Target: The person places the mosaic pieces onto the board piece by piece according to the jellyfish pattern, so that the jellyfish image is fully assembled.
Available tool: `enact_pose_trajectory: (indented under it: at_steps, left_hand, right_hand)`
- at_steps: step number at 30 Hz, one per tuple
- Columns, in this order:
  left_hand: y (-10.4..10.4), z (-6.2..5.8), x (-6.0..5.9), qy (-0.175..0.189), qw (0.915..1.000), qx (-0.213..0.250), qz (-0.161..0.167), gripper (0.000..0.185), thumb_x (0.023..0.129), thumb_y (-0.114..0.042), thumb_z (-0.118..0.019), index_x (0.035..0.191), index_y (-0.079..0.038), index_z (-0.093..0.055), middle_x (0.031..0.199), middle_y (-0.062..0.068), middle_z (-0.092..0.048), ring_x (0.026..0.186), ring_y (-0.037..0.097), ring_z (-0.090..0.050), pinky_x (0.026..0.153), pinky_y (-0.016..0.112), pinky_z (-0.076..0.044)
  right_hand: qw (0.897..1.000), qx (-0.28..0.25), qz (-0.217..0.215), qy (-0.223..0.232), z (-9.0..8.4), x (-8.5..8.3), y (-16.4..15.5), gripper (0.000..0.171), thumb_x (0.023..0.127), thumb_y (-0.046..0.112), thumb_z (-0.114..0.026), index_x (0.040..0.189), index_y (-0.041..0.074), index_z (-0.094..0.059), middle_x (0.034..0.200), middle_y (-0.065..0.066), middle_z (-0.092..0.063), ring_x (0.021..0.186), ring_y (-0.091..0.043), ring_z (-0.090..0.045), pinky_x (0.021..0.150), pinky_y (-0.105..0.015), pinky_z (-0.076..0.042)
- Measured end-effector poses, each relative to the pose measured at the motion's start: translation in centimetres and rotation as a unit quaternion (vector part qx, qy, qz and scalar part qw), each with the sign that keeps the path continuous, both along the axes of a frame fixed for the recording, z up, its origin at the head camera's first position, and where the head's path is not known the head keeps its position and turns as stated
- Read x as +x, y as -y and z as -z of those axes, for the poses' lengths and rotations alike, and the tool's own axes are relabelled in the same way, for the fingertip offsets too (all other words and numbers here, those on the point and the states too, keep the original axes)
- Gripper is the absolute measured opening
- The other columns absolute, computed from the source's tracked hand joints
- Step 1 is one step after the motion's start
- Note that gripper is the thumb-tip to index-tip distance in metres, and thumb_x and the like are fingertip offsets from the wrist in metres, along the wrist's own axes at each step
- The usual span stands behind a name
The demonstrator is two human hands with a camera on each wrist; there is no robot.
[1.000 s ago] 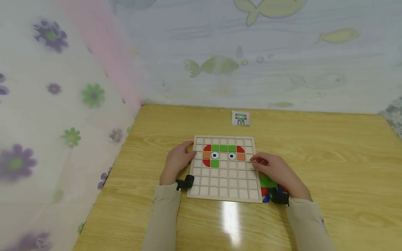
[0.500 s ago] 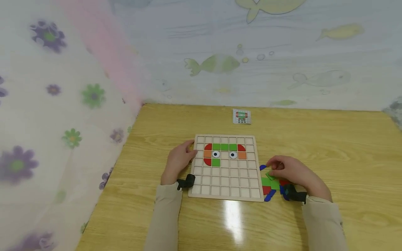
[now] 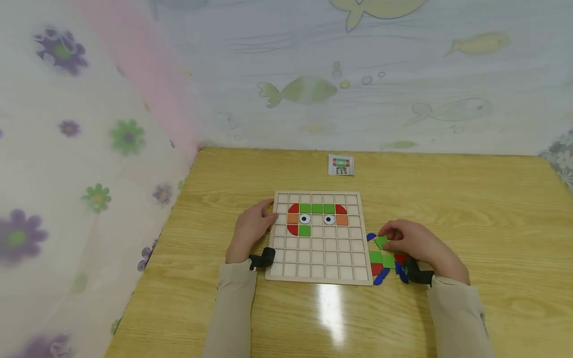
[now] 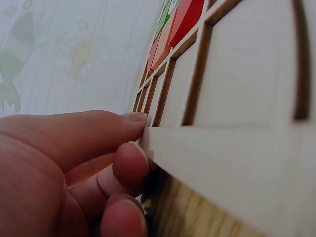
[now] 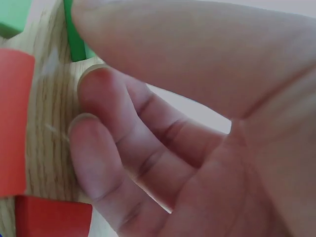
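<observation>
In the head view a square wooden grid board (image 3: 320, 271) lies on the table. Red, orange and green tiles and two round eye pieces (image 3: 329, 219) sit in its upper cells. My left hand (image 3: 251, 229) holds the board's left edge; in the left wrist view the thumb (image 4: 106, 131) lies along the rim with curled fingertips below it. To the right of the board, my right hand (image 3: 409, 243) pinches a green square tile (image 3: 380, 242) between thumb and index finger. The right wrist view shows only that tile's edge (image 5: 75, 34), partly covered by the thumb.
Loose green tiles (image 3: 382, 259), a red tile (image 3: 376, 269) and several blue pieces (image 3: 381, 276) lie against the board's right side, partly under my right wrist. A small pattern card (image 3: 341, 164) lies behind the board, near the wall.
My right hand has moved from the board's right edge to the loose tiles on the right, where it now pinches the green tile. The left hand has stayed at the board's edge.
</observation>
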State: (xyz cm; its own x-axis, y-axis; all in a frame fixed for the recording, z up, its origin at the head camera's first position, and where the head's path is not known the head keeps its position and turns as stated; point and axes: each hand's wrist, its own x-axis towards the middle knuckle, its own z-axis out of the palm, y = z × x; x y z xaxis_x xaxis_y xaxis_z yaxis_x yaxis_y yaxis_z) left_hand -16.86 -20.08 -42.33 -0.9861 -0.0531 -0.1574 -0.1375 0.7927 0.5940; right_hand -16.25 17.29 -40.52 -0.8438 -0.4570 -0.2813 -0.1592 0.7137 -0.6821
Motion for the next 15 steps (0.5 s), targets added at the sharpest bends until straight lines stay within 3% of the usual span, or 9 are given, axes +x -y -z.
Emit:
enact_pose_trajectory:
  at_steps: [15]
  left_hand:
    - [-0.12,-0.27,-0.12,0.012,0.9999,0.005,-0.007,0.047,0.086,-0.032,-0.057,0.131,-0.021,-0.046,0.065,-0.002,-0.055,0.057,0.016,-0.049,0.053,0.029,-0.037]
  right_hand:
    - [0.999,0.035,0.015,-0.01,-0.25,-0.38,0.12,0.027,0.08,0.024,-0.067,0.1,0.008,-0.06,0.085,-0.002,-0.054,0.074,-0.018,-0.047,0.065,-0.032,-0.04]
